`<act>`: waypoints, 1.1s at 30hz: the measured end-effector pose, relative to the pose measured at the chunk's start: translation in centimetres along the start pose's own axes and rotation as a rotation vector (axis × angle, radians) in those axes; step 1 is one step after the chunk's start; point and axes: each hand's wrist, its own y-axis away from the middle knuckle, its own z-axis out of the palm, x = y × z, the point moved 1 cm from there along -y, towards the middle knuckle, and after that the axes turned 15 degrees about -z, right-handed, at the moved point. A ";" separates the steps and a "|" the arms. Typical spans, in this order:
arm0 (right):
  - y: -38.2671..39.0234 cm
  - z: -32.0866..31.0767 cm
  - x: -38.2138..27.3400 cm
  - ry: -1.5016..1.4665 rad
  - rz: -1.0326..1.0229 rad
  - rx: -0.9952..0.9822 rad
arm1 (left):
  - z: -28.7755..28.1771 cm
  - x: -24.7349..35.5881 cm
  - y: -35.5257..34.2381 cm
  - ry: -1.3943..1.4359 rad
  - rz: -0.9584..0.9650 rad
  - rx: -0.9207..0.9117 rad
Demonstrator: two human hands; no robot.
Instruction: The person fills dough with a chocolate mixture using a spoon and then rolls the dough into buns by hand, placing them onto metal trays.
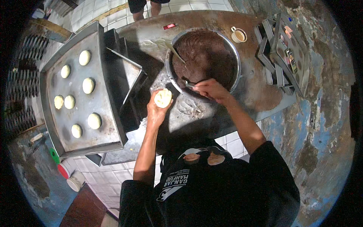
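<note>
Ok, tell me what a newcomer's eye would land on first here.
Probably the big metal bowl of dark brown mix at upper centre. Next, the seven pale dough pieces on the metal tray at left. Then the dough round in the left hand, mid-picture, and the metal tool in the right hand at the bowl's near side.

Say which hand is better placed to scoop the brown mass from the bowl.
Probably the right hand: it grips a metal utensil at the near edge of the bowl of brown mass. The left hand holds pale dough outside the bowl.
</note>
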 end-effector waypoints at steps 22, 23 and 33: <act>16.6 6.8 6.9 -0.013 -0.430 0.422 | 13.2 -3.5 15.1 0.190 0.067 -0.240; 17.8 7.0 6.0 0.054 -0.479 0.427 | 14.1 -3.2 16.8 0.145 0.119 -0.254; 31.3 9.1 5.7 0.307 -0.905 0.333 | 17.8 -0.9 27.1 0.257 -0.116 -0.302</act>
